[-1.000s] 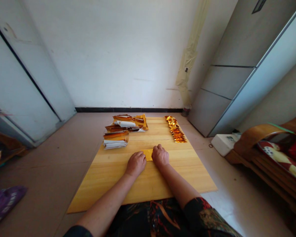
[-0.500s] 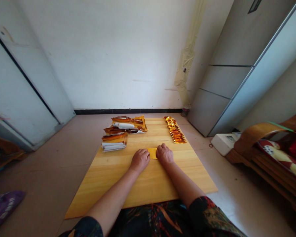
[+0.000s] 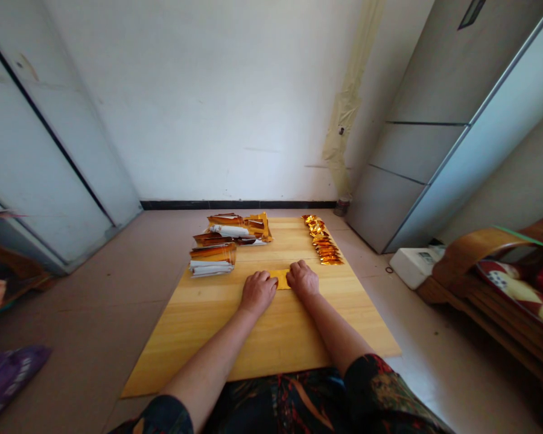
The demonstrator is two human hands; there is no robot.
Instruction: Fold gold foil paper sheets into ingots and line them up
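Note:
A small golden-yellow foil piece [image 3: 282, 279] lies flat on the wooden board [image 3: 298, 331], stretched between my two hands. My left hand [image 3: 259, 291] has its fingers curled down on the foil's left end. On the right end, the fingers of my right hand [image 3: 303, 279] are bent and closed over it. Both ends are hidden under the fingers. To the far left lie a stack of white and gold sheets [image 3: 212, 266] and a heap of brown-gold foil [image 3: 256, 224]. Folded shiny gold foil pieces [image 3: 324, 244] form a row at the far right.
The board stands before a white wall [image 3: 217, 108]. A tall grey refrigerator [image 3: 407, 138] is at the back right, with a white box [image 3: 411, 265] beside a wooden sofa [image 3: 475, 283]. A purple bag [image 3: 13, 380] lies on the floor at left.
My left-hand fingers have shifted slightly on the foil, and the right hand stays at its other end. The whole view has moved slightly.

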